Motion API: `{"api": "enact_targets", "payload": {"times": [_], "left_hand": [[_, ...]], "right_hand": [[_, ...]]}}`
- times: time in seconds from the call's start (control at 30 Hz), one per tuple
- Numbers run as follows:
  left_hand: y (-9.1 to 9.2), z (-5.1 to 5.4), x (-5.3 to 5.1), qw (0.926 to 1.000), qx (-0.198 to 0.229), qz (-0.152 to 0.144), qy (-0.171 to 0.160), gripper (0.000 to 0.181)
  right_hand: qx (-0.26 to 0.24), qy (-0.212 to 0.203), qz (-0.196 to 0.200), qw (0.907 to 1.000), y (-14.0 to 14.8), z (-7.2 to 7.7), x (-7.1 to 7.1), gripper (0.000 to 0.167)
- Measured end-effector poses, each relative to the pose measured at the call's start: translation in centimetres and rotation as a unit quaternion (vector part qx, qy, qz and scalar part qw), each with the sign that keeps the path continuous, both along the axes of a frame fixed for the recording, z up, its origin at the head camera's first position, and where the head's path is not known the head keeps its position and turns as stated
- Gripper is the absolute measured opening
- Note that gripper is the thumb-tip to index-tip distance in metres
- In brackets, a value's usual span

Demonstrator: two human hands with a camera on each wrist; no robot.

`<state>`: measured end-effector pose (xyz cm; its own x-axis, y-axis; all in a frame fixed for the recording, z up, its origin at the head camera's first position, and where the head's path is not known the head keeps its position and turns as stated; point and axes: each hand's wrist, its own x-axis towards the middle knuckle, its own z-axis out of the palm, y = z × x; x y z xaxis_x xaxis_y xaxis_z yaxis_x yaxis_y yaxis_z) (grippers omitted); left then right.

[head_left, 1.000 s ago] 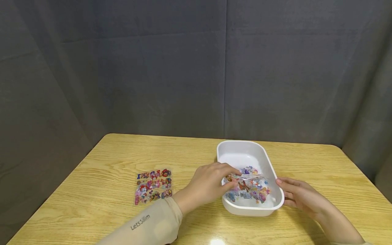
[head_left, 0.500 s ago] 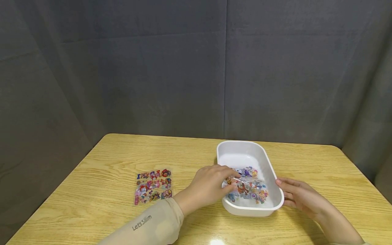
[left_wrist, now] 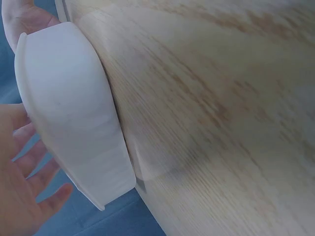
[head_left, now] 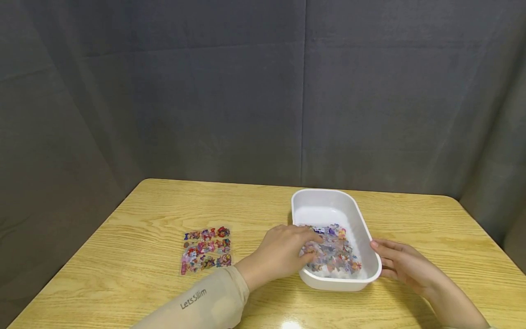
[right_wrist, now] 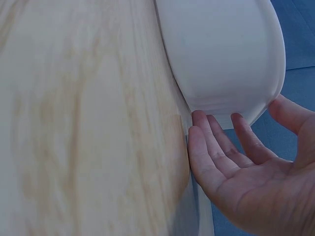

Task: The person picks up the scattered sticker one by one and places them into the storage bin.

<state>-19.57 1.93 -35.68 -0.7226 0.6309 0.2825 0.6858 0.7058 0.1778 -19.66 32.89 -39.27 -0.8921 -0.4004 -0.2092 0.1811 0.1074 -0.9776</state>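
Here's my left hand (head_left: 279,253), over the left rim of the tray (head_left: 322,213), fingers down at the clear printed sheets (head_left: 339,256) inside; I can't tell whether they're pinching one (too blurred to count, either). My right hand (head_left: 404,265) is apart from it, at the tray's right side, fingers loose against the outer wall, thumb at the rim. How far along? Partway, I'd judge: one lone sheet (head_left: 207,249) is out, flat on the table (head_left: 135,237) well left of the tray, while those inside sit toward the near end, seemingly not finished with, my fingers being among them.
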Motion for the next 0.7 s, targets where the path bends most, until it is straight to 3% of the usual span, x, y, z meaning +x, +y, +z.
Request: {"api": "enact_targets", "payload": {"times": [0.43, 0.7], "left_hand": [[-0.26, 0.05, -0.03, 0.9999, 0.012, 0.002, 0.0, 0.029], [-0.65, 0.66, 0.3, 0.9997, 0.025, 0.005, 0.006, 0.026]], "right_hand": [[0.003, -0.003, -0.006, 1.0, -0.01, -0.01, 0.0, 0.066], [0.0, -0.003, -0.01, 0.9999, -0.05, 0.0, 0.0, 0.068]]}}
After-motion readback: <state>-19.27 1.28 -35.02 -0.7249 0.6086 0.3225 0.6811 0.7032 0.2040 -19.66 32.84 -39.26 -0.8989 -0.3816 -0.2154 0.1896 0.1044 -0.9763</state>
